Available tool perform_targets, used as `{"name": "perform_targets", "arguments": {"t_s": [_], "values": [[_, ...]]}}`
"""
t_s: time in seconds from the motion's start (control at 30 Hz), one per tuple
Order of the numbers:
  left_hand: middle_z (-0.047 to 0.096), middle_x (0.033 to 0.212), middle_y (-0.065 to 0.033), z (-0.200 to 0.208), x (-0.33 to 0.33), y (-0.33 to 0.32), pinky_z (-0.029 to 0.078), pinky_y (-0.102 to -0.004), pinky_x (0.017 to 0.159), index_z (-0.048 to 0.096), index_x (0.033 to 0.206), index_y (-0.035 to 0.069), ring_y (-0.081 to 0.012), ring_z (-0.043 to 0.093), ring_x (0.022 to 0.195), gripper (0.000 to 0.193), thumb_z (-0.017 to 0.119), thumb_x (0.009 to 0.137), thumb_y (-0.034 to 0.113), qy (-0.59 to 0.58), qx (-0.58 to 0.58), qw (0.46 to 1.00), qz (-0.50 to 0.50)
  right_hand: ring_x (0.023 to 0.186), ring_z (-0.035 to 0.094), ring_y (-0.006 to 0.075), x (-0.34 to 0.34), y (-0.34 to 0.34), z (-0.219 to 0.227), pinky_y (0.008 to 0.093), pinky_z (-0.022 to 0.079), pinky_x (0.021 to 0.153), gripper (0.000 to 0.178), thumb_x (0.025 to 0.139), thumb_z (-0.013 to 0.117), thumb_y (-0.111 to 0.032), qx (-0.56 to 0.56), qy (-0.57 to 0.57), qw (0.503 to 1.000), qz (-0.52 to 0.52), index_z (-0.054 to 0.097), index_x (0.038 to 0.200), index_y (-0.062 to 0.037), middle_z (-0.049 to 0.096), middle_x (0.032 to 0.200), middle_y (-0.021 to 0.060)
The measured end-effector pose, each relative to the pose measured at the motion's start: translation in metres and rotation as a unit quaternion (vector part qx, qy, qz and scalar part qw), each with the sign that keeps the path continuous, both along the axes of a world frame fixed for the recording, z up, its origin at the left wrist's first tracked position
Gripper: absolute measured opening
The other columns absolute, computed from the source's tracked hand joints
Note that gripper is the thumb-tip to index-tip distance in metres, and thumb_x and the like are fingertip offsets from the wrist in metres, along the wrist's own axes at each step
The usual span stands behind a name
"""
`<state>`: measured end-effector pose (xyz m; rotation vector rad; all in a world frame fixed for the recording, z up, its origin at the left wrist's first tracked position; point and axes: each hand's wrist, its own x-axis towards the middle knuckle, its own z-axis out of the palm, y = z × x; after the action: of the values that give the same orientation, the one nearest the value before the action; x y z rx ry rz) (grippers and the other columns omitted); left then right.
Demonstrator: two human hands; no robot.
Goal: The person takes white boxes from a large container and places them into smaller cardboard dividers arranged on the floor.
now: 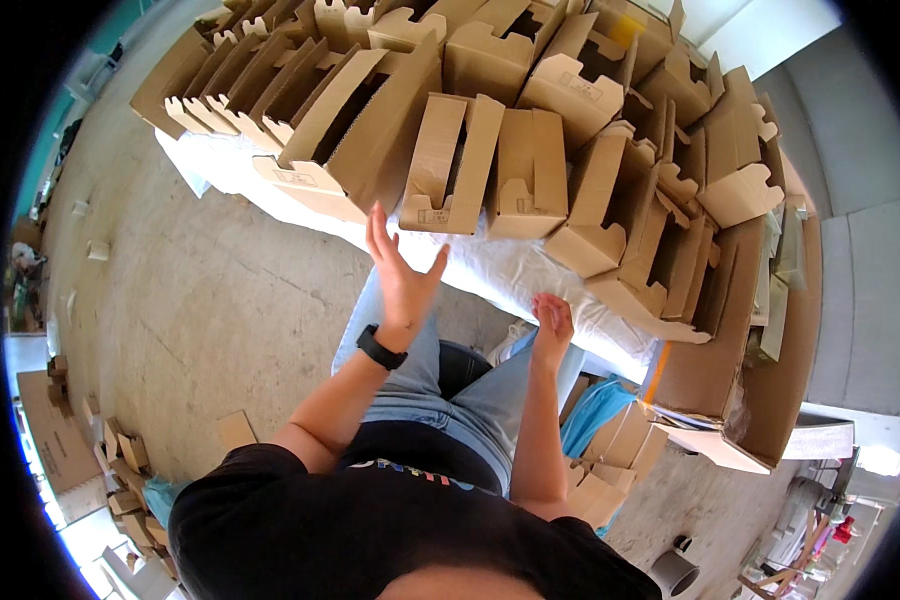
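My left hand (407,288), a dark watch on its wrist, is raised with fingers spread and nothing in it. Its fingertips are just below a narrow brown cardboard box (432,160) and beside a larger box (385,150) standing open. Over my right thigh, my right hand (552,325) has its fingers curled together; whether anything small is between them is hidden. It is nearest to the white cloth (530,275) under the boxes. A box with its top flap folded over (530,170) stands right of the narrow one, among several open-topped boxes.
A big carton (705,380) with white pieces in it stands at the right. Beside my right leg are flattened cardboard (610,450) and a blue plastic bag (592,418). More cardboard (135,490) lies at the lower left on the concrete floor (200,300). A metal cylinder (674,572) stands lower right.
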<state>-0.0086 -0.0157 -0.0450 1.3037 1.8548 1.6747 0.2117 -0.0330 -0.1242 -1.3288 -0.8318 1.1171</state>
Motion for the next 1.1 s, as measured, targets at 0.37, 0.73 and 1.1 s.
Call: {"name": "perform_targets", "arguments": {"t_s": [0.37, 0.73, 1.1], "values": [[0.012, 0.150, -0.0227, 0.012, 0.031, 0.046, 0.030, -0.0494, 0.108, 0.020, 0.145, 0.005, -0.0436, 0.022, 0.136, 0.101, 0.083, 0.066, 0.014, 0.135, 0.046, 0.984, 0.107, 0.095, 0.062, 0.0156, 0.008, 0.000, -0.013, 0.0278, 0.048, 0.085, 0.013, 0.092, 0.060, -0.010, 0.032, -0.002, 0.999, 0.025, 0.060, 0.103, -0.0025, 0.065, 0.099, 0.0072], [0.040, 0.139, -0.0170, 0.025, -0.011, 0.054, 0.036, -0.0490, 0.103, 0.052, 0.131, 0.018, -0.0392, 0.037, 0.127, 0.067, 0.079, 0.070, 0.018, 0.268, 0.051, 0.962, 0.021, 0.092, 0.062, 0.0142, 0.000, -0.001, -0.003, 0.0263, 0.048, 0.082, 0.010, 0.092, 0.059, -0.007, 0.023, -0.010, 1.000, 0.006, 0.061, 0.100, -0.0019, 0.066, 0.095, 0.0065], [0.044, 0.133, -0.0164, 0.054, -0.025, 0.008, 0.042, -0.0444, 0.097, 0.053, 0.123, 0.009, -0.0357, 0.045, 0.121, 0.069, 0.083, 0.061, 0.013, 0.213, 0.091, 0.973, 0.013, 0.091, 0.062, 0.0144, -0.003, -0.008, 0.006, 0.0272, 0.048, 0.081, 0.012, 0.091, 0.062, -0.008, 0.020, -0.009, 0.999, 0.029, 0.060, 0.102, -0.0019, 0.066, 0.096, 0.0066]]}}
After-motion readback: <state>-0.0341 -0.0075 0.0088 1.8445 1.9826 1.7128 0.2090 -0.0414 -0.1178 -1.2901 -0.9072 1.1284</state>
